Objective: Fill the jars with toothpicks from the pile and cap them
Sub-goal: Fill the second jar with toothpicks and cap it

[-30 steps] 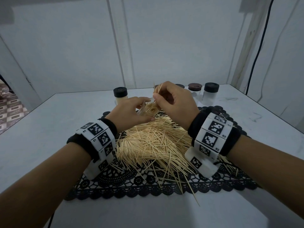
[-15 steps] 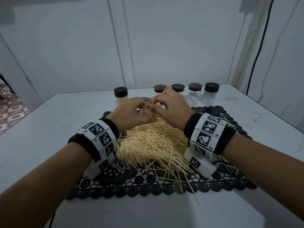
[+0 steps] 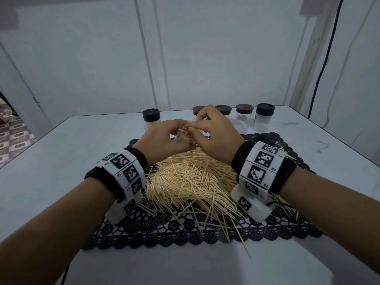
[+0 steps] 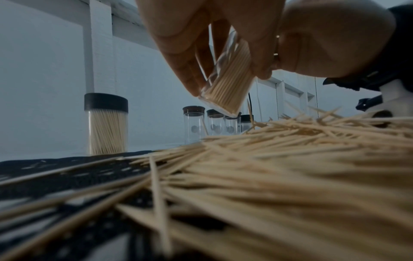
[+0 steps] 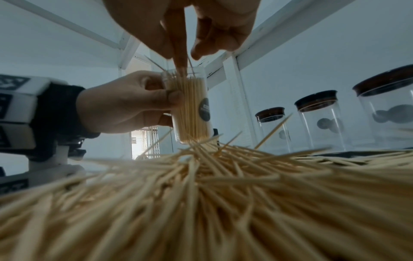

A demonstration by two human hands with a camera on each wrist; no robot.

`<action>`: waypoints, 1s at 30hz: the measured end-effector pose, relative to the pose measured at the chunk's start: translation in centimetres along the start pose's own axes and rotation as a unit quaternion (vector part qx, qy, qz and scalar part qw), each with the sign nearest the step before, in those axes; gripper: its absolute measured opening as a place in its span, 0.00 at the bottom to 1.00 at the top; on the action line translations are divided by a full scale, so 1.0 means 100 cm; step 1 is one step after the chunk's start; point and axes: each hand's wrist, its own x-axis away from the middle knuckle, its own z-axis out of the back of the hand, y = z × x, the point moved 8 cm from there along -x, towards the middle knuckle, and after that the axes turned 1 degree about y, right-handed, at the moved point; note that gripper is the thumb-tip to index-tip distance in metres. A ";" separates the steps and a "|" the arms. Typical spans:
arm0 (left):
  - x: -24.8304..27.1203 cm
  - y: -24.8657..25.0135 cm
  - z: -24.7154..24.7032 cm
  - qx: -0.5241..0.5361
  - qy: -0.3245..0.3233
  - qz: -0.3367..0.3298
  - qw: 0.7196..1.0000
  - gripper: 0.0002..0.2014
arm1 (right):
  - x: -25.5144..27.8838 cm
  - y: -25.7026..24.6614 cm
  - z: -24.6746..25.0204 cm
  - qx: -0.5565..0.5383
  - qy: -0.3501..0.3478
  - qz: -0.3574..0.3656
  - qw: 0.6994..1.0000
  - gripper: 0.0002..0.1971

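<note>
Toothpicks (image 5: 192, 109) pack the uncapped jar (image 5: 202, 121) gripped by the left hand (image 5: 125, 106); right hand (image 5: 190, 26) fingertips pinch some at its mouth.

We see pale tan toothpicks (image 3: 191, 182) piled on a black lace-patterned mat (image 3: 176, 233) over a grey-white table (image 3: 61, 145). We note clear glass jars: one with a black lid (image 3: 151, 115), filled tan; three with dark brown lids (image 3: 243, 109); one more black-lidded (image 3: 265, 109). Our wristbands (image 3: 262, 167) are black, bearing white blocks with black square codes.
</note>
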 end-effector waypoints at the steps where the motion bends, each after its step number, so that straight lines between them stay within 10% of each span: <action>1: 0.000 0.001 0.000 0.001 0.001 -0.003 1.000 0.17 | 0.000 0.000 0.000 -0.002 0.007 0.001 1.000 0.14; 12: 0.001 0.000 0.000 -0.015 -0.006 -0.007 1.000 0.13 | 0.001 -0.009 -0.006 -0.003 -0.088 -0.012 0.996 0.13; 30: 0.000 0.003 -0.001 0.002 -0.007 -0.009 1.000 0.17 | 0.000 0.000 0.012 -0.059 0.002 -0.046 0.997 0.06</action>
